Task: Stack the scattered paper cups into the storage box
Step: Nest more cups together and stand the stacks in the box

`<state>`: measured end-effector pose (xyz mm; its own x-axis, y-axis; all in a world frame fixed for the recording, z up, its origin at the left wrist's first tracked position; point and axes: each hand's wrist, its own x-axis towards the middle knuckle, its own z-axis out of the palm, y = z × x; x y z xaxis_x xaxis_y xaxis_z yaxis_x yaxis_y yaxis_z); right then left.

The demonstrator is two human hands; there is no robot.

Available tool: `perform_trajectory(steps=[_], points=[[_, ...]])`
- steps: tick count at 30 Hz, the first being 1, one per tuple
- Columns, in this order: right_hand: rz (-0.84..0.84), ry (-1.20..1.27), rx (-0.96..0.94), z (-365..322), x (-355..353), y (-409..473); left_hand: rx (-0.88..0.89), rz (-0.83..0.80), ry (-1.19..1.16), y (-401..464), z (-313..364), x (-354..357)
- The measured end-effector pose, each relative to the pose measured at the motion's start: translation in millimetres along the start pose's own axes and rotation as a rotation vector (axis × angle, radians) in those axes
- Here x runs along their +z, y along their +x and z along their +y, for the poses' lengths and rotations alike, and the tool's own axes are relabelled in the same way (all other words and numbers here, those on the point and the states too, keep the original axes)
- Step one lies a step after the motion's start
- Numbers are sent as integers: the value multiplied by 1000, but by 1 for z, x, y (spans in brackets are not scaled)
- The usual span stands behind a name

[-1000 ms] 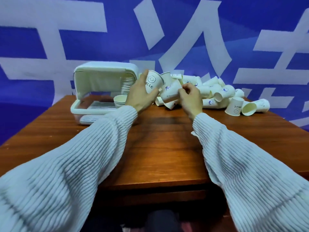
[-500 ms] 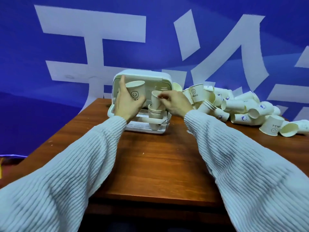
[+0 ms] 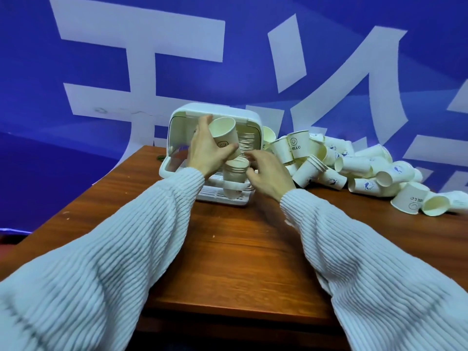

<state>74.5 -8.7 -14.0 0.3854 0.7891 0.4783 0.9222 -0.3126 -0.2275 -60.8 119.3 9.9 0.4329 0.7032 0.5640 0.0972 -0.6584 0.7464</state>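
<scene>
Left hand [image 3: 205, 150] grip on paper cup [image 3: 224, 136], above box stack [image 3: 235, 174]

We see a reddish-brown wooden table [image 3: 235, 252] with a glossy top, and behind it a blue backdrop [image 3: 76, 148] filling the view, printed with large white characters [image 3: 141, 59].

White paper cups [image 3: 359, 164] printed with black smiley faces or blue logos, heaped on reddish-brown wood-grain table [image 3: 243, 247]. White storage box [image 3: 249, 115]; pale ribbed knit sleeves [image 3: 126, 262]. Blue backdrop [image 3: 38, 122] with big white characters.
</scene>
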Motion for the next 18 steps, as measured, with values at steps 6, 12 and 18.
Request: perform_trajectory(steps=[6,12,18], points=[[63,18,54,29,1,-18,2,-279,282,4,-4,25],[72,63,143,51,-1,-26,79,-415,666,-16,-22,42],[103,115,408,86,-4,-27,350,-157,632,-28,-15,49]])
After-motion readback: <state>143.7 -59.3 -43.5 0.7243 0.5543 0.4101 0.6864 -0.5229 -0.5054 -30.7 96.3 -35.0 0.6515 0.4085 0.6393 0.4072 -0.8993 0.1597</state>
